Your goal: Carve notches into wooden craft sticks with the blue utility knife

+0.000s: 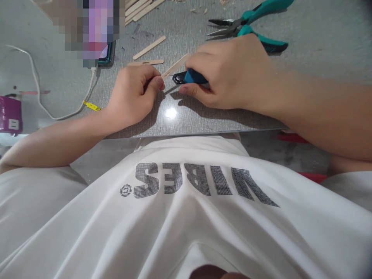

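My left hand [138,91] pinches one end of a wooden craft stick [177,65], which slants up to the right above the grey table. A small dark slot shows in the stick near my left fingertips. My right hand [223,73] is closed around a blue and black utility knife [192,76]. The knife's tip points left, at the slotted part of the stick; whether the blade touches the wood I cannot tell. Just beyond my left hand lies another craft stick [154,62] with a slot in it. A plain craft stick [149,47] rests farther back.
Green-handled long-nose pliers [247,27] lie behind my right hand. More craft sticks [142,8] and wood shavings [200,10] are at the back. A phone [109,54] with a white cable [37,83] sits at left, near a purple box [10,114]. The table's edge [186,135] runs before my shirt.
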`<control>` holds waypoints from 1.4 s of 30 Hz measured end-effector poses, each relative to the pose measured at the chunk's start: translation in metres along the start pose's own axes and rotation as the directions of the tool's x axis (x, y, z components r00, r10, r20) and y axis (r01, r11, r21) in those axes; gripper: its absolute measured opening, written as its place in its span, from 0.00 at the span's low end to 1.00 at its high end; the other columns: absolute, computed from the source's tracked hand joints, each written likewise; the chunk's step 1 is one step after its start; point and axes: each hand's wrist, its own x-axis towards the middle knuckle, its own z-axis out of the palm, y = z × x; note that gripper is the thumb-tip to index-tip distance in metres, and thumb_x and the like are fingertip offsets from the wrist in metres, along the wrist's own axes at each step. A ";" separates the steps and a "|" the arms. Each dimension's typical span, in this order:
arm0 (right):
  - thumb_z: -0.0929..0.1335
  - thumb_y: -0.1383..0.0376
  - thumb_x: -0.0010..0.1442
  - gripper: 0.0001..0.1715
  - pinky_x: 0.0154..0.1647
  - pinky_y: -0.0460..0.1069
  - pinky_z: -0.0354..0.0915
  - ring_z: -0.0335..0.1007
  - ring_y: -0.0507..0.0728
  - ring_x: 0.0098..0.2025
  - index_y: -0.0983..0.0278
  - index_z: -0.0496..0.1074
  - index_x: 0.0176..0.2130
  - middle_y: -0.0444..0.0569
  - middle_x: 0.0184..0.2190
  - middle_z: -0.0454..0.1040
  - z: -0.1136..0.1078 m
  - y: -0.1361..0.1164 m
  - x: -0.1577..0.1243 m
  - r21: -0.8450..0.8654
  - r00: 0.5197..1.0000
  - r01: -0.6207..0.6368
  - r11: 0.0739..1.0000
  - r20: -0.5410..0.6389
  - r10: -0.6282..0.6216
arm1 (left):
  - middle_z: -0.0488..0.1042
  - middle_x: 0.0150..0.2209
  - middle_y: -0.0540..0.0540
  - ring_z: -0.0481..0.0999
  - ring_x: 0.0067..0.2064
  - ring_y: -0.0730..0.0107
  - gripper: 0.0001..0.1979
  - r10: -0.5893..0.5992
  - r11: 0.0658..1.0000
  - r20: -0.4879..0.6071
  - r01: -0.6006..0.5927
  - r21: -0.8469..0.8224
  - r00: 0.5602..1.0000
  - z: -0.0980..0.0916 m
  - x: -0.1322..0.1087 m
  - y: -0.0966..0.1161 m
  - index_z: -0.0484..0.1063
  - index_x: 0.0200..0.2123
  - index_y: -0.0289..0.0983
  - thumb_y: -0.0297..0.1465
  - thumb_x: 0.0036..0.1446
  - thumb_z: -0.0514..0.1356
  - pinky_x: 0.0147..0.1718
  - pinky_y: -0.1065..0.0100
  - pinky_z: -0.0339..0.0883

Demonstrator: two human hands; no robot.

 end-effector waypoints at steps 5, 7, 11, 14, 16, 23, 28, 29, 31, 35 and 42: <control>0.57 0.39 0.81 0.39 0.39 0.56 0.63 0.82 0.72 0.56 0.67 0.74 0.62 0.58 0.53 0.80 0.000 -0.006 0.001 -0.011 0.999 -0.024 1.000 0.044 0.025 | 0.78 0.30 0.45 0.78 0.38 0.54 0.19 0.035 0.997 -0.046 -0.032 0.075 0.998 0.003 0.001 0.001 0.78 0.32 0.45 0.48 0.69 0.56 0.43 0.51 0.69; 0.56 0.39 0.82 0.39 0.39 0.56 0.62 0.82 0.72 0.55 0.67 0.74 0.62 0.58 0.53 0.80 0.001 -0.007 0.001 -0.005 0.999 -0.019 1.000 0.039 0.020 | 0.77 0.31 0.44 0.77 0.39 0.52 0.20 0.021 0.998 -0.023 -0.019 0.057 1.000 0.005 0.001 -0.001 0.77 0.33 0.45 0.51 0.69 0.57 0.45 0.50 0.66; 0.57 0.40 0.81 0.39 0.41 0.57 0.64 0.82 0.73 0.57 0.68 0.75 0.62 0.58 0.53 0.81 0.001 -0.008 0.001 0.018 0.999 -0.020 1.000 0.036 0.020 | 0.75 0.31 0.45 0.72 0.42 0.53 0.24 0.006 0.999 0.003 -0.006 0.035 1.000 0.008 0.001 -0.006 0.77 0.37 0.45 0.58 0.71 0.56 0.48 0.51 0.61; 0.57 0.41 0.81 0.38 0.44 0.58 0.68 0.82 0.73 0.58 0.68 0.76 0.61 0.60 0.53 0.81 0.000 -0.009 0.000 0.037 0.997 -0.031 0.999 0.066 0.029 | 0.73 0.30 0.46 0.66 0.37 0.60 0.28 0.025 0.995 -0.017 -0.023 0.098 1.000 0.010 0.001 -0.007 0.75 0.35 0.45 0.62 0.69 0.54 0.42 0.53 0.57; 0.57 0.41 0.81 0.39 0.46 0.58 0.69 0.82 0.73 0.58 0.68 0.76 0.61 0.60 0.54 0.81 -0.001 -0.009 0.000 0.051 0.997 -0.033 0.998 0.073 0.029 | 0.71 0.29 0.46 0.63 0.34 0.61 0.30 0.032 0.991 -0.031 -0.028 0.130 0.999 0.011 0.001 -0.004 0.73 0.33 0.45 0.63 0.68 0.51 0.41 0.54 0.54; 0.56 0.41 0.80 0.39 0.47 0.59 0.71 0.81 0.74 0.57 0.67 0.75 0.63 0.61 0.54 0.81 -0.001 -0.011 0.001 0.074 0.996 -0.036 0.997 0.084 0.030 | 0.71 0.31 0.43 0.65 0.36 0.58 0.30 -0.025 0.982 0.030 0.019 0.187 0.999 0.009 0.001 0.003 0.73 0.36 0.45 0.62 0.69 0.48 0.44 0.52 0.53; 0.54 0.42 0.80 0.39 0.47 0.61 0.72 0.81 0.75 0.57 0.67 0.75 0.60 0.61 0.54 0.81 -0.003 -0.013 0.003 0.037 0.991 -0.035 0.999 0.133 0.030 | 0.70 0.28 0.43 0.60 0.31 0.60 0.31 -0.023 0.968 0.026 0.016 0.249 0.999 0.011 0.001 0.000 0.75 0.34 0.46 0.62 0.66 0.46 0.41 0.52 0.53; 0.54 0.42 0.80 0.39 0.48 0.61 0.72 0.81 0.75 0.57 0.67 0.75 0.61 0.62 0.55 0.81 -0.003 -0.014 0.003 0.037 0.989 -0.034 0.999 0.144 0.029 | 0.68 0.26 0.43 0.59 0.30 0.60 0.31 -0.012 0.966 0.021 0.006 0.258 1.000 0.011 0.000 0.000 0.74 0.33 0.46 0.62 0.66 0.45 0.40 0.52 0.53; 0.54 0.43 0.79 0.38 0.49 0.62 0.73 0.81 0.75 0.57 0.66 0.75 0.61 0.62 0.55 0.81 -0.004 -0.015 0.003 0.043 0.987 -0.037 0.998 0.159 0.030 | 0.66 0.25 0.43 0.58 0.29 0.59 0.31 0.015 0.961 0.020 -0.020 0.277 1.000 0.012 0.000 0.001 0.73 0.33 0.46 0.61 0.67 0.43 0.39 0.52 0.52; 0.55 0.44 0.78 0.37 0.49 0.63 0.75 0.83 0.77 0.54 0.67 0.75 0.60 0.64 0.52 0.82 -0.004 -0.018 0.004 0.044 0.985 -0.052 0.998 0.167 0.044 | 0.67 0.26 0.42 0.64 0.30 0.53 0.27 -0.003 0.934 0.071 -0.023 0.357 0.997 0.012 -0.002 0.005 0.73 0.34 0.46 0.55 0.67 0.43 0.38 0.52 0.53; 0.57 0.46 0.78 0.36 0.49 0.68 0.78 0.85 0.80 0.51 0.70 0.76 0.60 0.66 0.47 0.84 -0.002 -0.024 0.011 0.035 0.988 -0.044 0.998 0.152 0.038 | 0.71 0.29 0.39 0.71 0.34 0.48 0.26 -0.051 0.927 0.108 0.007 0.376 0.993 0.012 0.001 0.007 0.67 0.31 0.47 0.55 0.66 0.42 0.40 0.49 0.58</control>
